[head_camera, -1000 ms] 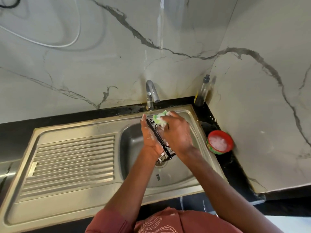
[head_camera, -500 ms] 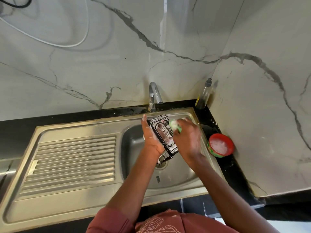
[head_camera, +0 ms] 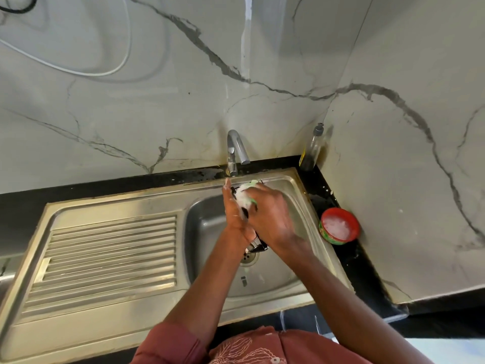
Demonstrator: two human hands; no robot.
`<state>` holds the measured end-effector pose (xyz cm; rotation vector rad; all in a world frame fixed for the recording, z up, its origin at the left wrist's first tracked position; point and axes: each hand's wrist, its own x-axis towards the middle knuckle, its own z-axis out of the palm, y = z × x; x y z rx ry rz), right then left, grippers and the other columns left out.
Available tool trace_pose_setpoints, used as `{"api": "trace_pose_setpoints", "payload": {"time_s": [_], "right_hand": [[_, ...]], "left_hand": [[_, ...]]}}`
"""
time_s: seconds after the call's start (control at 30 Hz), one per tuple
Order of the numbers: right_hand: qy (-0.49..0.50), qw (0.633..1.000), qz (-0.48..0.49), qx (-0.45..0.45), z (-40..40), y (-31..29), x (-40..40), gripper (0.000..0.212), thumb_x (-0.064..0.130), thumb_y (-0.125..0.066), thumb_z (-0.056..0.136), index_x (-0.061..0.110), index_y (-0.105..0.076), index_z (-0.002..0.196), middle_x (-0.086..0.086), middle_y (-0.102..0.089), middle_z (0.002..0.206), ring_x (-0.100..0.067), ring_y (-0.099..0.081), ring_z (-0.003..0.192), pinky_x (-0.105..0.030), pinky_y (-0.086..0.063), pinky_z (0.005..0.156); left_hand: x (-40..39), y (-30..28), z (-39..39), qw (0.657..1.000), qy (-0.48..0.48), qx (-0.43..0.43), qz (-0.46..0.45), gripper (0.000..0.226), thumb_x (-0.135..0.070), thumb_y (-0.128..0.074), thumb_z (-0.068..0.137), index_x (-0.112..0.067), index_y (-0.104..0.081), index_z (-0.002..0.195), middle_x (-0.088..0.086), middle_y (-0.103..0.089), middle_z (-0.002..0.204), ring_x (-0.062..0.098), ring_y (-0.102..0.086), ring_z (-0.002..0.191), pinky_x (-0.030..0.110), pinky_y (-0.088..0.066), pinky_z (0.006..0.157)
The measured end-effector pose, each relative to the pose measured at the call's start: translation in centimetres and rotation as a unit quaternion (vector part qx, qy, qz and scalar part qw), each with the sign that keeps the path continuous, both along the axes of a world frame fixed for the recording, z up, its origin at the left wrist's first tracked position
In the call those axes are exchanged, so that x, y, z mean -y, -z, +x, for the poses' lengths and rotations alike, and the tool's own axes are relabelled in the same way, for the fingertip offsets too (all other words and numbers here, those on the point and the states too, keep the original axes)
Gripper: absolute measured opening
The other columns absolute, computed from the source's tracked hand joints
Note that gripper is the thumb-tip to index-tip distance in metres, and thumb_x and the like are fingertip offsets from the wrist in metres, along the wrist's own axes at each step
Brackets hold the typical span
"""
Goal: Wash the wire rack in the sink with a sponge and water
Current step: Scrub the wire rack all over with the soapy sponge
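Pressing a soapy sponge (head_camera: 246,197) against the rack (head_camera: 258,245), the right hand (head_camera: 273,219) is curling its fingers round the sponge over the sink (head_camera: 210,232). The left hand (head_camera: 234,214) is holding the rack upright from the left, its fingers lying straight and together along it. The rack is standing between both palms, mostly hidden, below the tap (head_camera: 234,151). A red tub (head_camera: 339,226) is sitting on the table right of the fingers.
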<state>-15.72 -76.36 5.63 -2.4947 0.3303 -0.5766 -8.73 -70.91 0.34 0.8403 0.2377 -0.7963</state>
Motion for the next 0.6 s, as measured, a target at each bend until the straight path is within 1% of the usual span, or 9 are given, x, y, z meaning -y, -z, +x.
{"api": "trace_pose_setpoints", "payload": {"time_s": [0.07, 0.1, 0.2, 0.27, 0.33, 0.4, 0.5, 0.57, 0.6], "right_hand": [[0.062, 0.998, 0.024, -0.007, 0.0, 0.3, 0.4, 0.041, -0.015, -0.061, 0.079, 0.012, -0.073, 0.108, -0.004, -0.072, 0.104, -0.021, -0.069, 0.09, -0.04, -0.061, 0.076], [0.074, 0.997, 0.024, -0.014, 0.2, -0.1, 0.4, 0.044, -0.014, -0.059, 0.081, 0.012, -0.071, 0.114, -0.006, -0.071, 0.108, -0.023, -0.069, 0.094, -0.041, -0.061, 0.079], [-0.007, 1.0, 0.007, -0.025, -0.3, -1.3, -0.7, 0.028, -0.001, -0.058, 0.083, 0.01, -0.074, 0.102, -0.007, -0.071, 0.099, -0.024, -0.068, 0.088, -0.042, -0.059, 0.076], [-0.062, 0.997, -0.014, -0.048, -2.2, -1.4, -1.0, 0.022, 0.001, -0.065, 0.084, 0.011, -0.077, 0.1, -0.008, -0.071, 0.101, -0.025, -0.067, 0.089, -0.042, -0.059, 0.074], [-0.075, 0.995, -0.027, -0.052, -3.8, -0.8, -0.3, 0.039, -0.009, -0.066, 0.079, 0.016, -0.077, 0.107, -0.006, -0.07, 0.108, -0.024, -0.066, 0.094, -0.039, -0.059, 0.071], [-0.029, 0.998, -0.04, -0.04, -3.8, 0.1, 1.1, 0.055, -0.019, -0.06, 0.075, 0.018, -0.076, 0.112, -0.007, -0.068, 0.107, -0.023, -0.066, 0.091, -0.034, -0.058, 0.067], [0.071, 0.996, -0.024, -0.041, -2.2, 0.7, 2.6, 0.059, -0.019, -0.057, 0.076, 0.015, -0.073, 0.123, -0.007, -0.066, 0.111, -0.02, -0.066, 0.092, -0.023, -0.056, 0.07], [0.081, 0.996, 0.002, -0.033, -1.8, 1.0, 2.2, 0.051, -0.016, -0.059, 0.08, 0.013, -0.073, 0.12, -0.006, -0.066, 0.111, -0.015, -0.063, 0.09, -0.017, -0.05, 0.068], [0.081, 0.996, 0.005, -0.023, -1.7, 1.3, 1.8, 0.047, -0.015, -0.06, 0.081, 0.011, -0.074, 0.118, -0.007, -0.067, 0.111, -0.017, -0.063, 0.091, -0.021, -0.051, 0.069]], "left_hand": [[0.0, 0.2, 0.1, 1.0, 0.004, -0.002, 0.016, 0.074, -0.078, -0.043, 0.094, -0.014, -0.078, 0.104, 0.01, -0.077, 0.105, 0.027, -0.074, 0.098, 0.041, -0.054, 0.098], [0.0, -0.4, -0.1, 1.0, 0.0, -0.01, 0.012, 0.073, -0.078, -0.045, 0.093, -0.014, -0.077, 0.104, 0.011, -0.076, 0.105, 0.028, -0.073, 0.098, 0.042, -0.054, 0.099], [-0.1, -0.3, 0.2, 0.999, 0.029, -0.018, 0.0, 0.072, -0.078, -0.048, 0.091, -0.011, -0.072, 0.087, 0.011, -0.067, 0.085, 0.027, -0.069, 0.079, 0.039, -0.055, 0.082], [-0.6, -0.5, 0.6, 0.999, 0.025, -0.026, 0.029, 0.072, -0.075, -0.043, 0.093, -0.008, -0.069, 0.095, 0.013, -0.068, 0.075, 0.029, -0.07, 0.069, 0.038, -0.056, 0.075], [-1.3, 0.5, 1.8, 0.995, -0.044, -0.083, 0.013, 0.069, -0.073, -0.051, 0.091, -0.015, -0.059, 0.127, 0.016, -0.071, 0.101, 0.033, -0.072, 0.085, 0.042, -0.054, 0.084], [-1.3, 0.5, 2.1, 0.996, -0.047, -0.068, 0.016, 0.092, -0.081, -0.063, 0.077, -0.024, -0.05, 0.148, 0.013, -0.063, 0.133, 0.034, -0.066, 0.11, 0.048, -0.052, 0.096], [-0.5, 1.7, 1.6, 0.997, -0.02, -0.063, 0.029, 0.118, -0.094, -0.069, 0.058, -0.025, -0.049, 0.152, 0.018, -0.053, 0.15, 0.044, -0.055, 0.134, 0.062, -0.047, 0.105], [-0.3, 1.2, 1.1, 0.998, -0.001, -0.06, -0.017, 0.134, -0.096, -0.071, 0.053, -0.02, -0.04, 0.159, 0.019, -0.046, 0.154, 0.045, -0.044, 0.143, 0.06, -0.047, 0.106], [-0.2, 1.1, 1.0, 0.998, -0.007, -0.059, -0.027, 0.14, -0.096, -0.07, 0.051, -0.018, -0.035, 0.161, 0.019, -0.041, 0.159, 0.045, -0.042, 0.144, 0.057, -0.051, 0.102]]}}
